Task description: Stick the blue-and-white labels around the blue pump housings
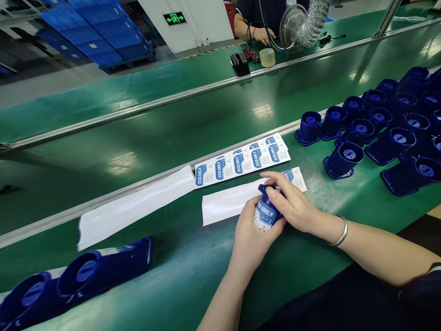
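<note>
My left hand (253, 225) is wrapped round a dark blue plastic housing (263, 188), tilted in front of me. A blue and white label (264, 214) printed with "5000L/H" covers its side. My right hand (292, 200) grips the upper part of the same housing, with thumb and fingers against it. Just behind the hands lies a short label strip (220, 207), mostly white backing, with a printed label at its right end. Beyond it, a sheet of printed labels (241, 161) adjoins a long strip of bare white backing (138, 207).
Many blue housings (344, 158) stand in rows at the right. Labelled housings (103, 273) lie at the lower left. A metal rail (165, 177) runs behind the strips. Across the belt are a tape roll (267, 58), a flexible duct (313, 23) and another person's hand (263, 36).
</note>
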`<state>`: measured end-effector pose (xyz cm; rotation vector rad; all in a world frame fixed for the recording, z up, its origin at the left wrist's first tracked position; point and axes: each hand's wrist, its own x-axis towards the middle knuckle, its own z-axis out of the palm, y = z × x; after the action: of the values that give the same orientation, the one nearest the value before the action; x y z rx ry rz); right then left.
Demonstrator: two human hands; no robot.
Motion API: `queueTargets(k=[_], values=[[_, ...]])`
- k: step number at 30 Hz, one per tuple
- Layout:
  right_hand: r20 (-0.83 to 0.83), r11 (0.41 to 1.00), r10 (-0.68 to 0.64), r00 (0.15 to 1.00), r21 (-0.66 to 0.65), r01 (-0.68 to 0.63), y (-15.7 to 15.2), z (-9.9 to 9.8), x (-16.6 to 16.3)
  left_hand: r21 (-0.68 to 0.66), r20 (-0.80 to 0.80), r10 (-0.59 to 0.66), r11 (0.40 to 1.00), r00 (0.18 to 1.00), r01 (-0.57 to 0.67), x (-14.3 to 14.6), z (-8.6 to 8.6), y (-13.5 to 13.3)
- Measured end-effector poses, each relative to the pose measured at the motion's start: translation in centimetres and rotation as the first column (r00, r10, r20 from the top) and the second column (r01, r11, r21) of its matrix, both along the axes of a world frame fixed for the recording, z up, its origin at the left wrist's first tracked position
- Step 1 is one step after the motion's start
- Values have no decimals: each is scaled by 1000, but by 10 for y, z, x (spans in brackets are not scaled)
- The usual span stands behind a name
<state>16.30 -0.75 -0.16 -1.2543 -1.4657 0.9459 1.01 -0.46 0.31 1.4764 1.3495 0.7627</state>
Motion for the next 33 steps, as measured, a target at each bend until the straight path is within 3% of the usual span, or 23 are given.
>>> queueTargets(k=[5, 8, 15, 19, 22, 24, 26, 29, 31, 33], values=[[6, 999, 26, 1000, 19, -27, -2, 1, 0, -204, 359, -12, 975, 933, 91, -5, 0, 7], [8, 998, 40, 999, 55, -41, -2, -1, -2, -218, 361, -13, 971, 933, 97, -6, 0, 8], [-8, 998, 47, 999, 46, -46, 2, -5, 0, -83, 64, -86, 992, 994, 91, -5, 0, 3], [-37, 998, 36, 999, 45, -34, 4, -6, 5, -34, 22, -87, 996, 996, 88, -2, 2, -1], [-63, 993, 73, 995, 95, -67, 4, -4, 8, 158, -17, -41, 987, 999, 43, -1, -2, -2], [-59, 987, 105, 993, 129, -96, 4, -2, 10, 314, -47, -17, 949, 999, 30, -2, -5, -2], [-36, 985, 106, 994, 141, -100, 4, 1, 11, 376, -24, -17, 926, 1000, 25, -3, -7, 0], [-37, 985, 88, 995, 152, -82, 3, 3, 11, 201, 197, -45, 979, 979, 4, -8, -5, 3], [-78, 980, 111, 991, 174, -97, 2, 2, 10, -43, 433, 14, 999, 901, 5, -11, -3, 6], [-102, 969, 155, 983, 207, -132, 1, -1, 9, -262, 598, 123, 964, 792, 48, -12, -2, 9]])
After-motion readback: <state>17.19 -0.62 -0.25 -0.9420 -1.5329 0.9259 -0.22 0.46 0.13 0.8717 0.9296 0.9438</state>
